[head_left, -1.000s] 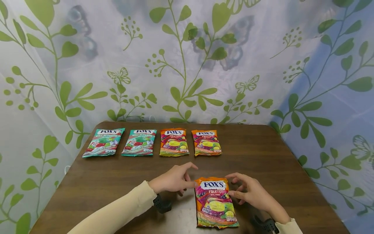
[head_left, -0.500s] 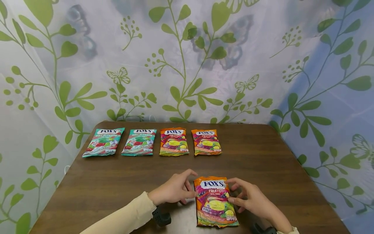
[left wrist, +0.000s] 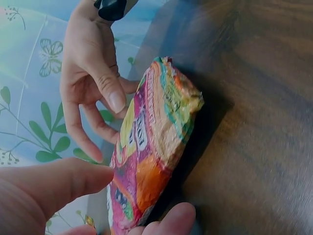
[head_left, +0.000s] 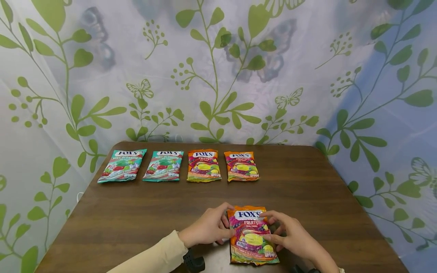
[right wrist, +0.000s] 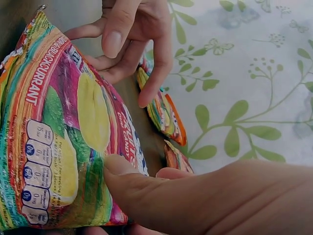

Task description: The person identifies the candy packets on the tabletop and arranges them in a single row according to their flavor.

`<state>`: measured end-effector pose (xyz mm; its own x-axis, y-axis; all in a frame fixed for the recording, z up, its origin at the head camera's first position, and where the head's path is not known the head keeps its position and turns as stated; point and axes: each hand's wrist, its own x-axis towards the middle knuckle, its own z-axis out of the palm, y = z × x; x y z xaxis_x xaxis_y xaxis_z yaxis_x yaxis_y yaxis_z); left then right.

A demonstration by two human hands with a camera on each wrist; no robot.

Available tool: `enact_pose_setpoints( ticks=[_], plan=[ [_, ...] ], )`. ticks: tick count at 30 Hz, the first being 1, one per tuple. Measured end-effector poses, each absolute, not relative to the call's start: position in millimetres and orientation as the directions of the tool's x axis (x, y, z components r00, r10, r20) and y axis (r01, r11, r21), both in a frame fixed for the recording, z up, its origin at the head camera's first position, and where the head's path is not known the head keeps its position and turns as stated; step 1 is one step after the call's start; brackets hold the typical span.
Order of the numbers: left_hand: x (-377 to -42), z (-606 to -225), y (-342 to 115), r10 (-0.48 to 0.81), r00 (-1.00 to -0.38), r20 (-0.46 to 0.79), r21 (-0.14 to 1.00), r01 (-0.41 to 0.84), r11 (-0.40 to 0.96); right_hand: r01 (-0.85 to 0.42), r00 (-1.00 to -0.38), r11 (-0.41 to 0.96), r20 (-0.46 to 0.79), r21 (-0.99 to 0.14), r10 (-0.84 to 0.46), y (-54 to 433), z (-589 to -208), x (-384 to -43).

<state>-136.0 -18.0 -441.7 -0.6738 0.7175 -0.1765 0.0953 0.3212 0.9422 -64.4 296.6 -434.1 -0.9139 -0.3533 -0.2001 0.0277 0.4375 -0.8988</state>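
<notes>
An orange and purple Fox's Fruits candy bag (head_left: 253, 242) lies face up near the table's front edge in the head view. My left hand (head_left: 208, 226) grips its left edge, thumb on the printed face and index finger by the top corner. From the other side my right hand (head_left: 291, 234) holds the right edge, its thumb pressing the front. Up close in the right wrist view, the right thumb (right wrist: 122, 171) lies on the candy bag (right wrist: 63, 132), with fingertips partly hidden at the lower edge. The left thumb (left wrist: 93, 176) touches the bag's face in the left wrist view.
Along the back of the brown table (head_left: 136, 212) stands a row: two teal Mint Blossom candy bags (head_left: 123, 165) (head_left: 164, 166) and two orange Fruits bags (head_left: 204, 165) (head_left: 241, 166). A leaf-patterned curtain (head_left: 218, 76) hangs behind.
My left hand has moved right and slightly down onto the candy bag's left edge. The right hand has shifted down and closed in on its right edge. The back row stays put.
</notes>
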Motion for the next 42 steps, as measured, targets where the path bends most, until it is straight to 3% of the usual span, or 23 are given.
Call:
enact_pose_setpoints(
  ticks=[4, 11, 17, 25, 42],
  plan=[
    [-131, -443, -15, 0.716, -0.675, -0.178, 0.950, 0.071, 0.304, 0.040, -0.913, 0.428, -0.207, -0.903, -0.352, 297, -436, -64],
    [-128, -450, -13, 0.738, -0.668, -0.095, 0.914, 0.236, 0.331, 0.047, -0.908, 0.410, -0.210, -0.911, -0.362, 297, -436, -63],
    [-125, -450, -11, 0.722, -0.688, -0.076, 0.882, 0.291, 0.370, 0.046, -0.909, 0.406, -0.207, -0.913, -0.362, 296, -437, -63],
    [-122, -450, -6, 0.683, -0.723, -0.105, 0.903, 0.218, 0.370, 0.050, -0.911, 0.403, -0.207, -0.914, -0.356, 297, -442, -65],
    [-122, -450, -4, 0.671, -0.735, -0.097, 0.911, 0.205, 0.357, 0.015, -0.951, 0.456, -0.154, -0.890, -0.269, 293, -447, -63]
  ],
)
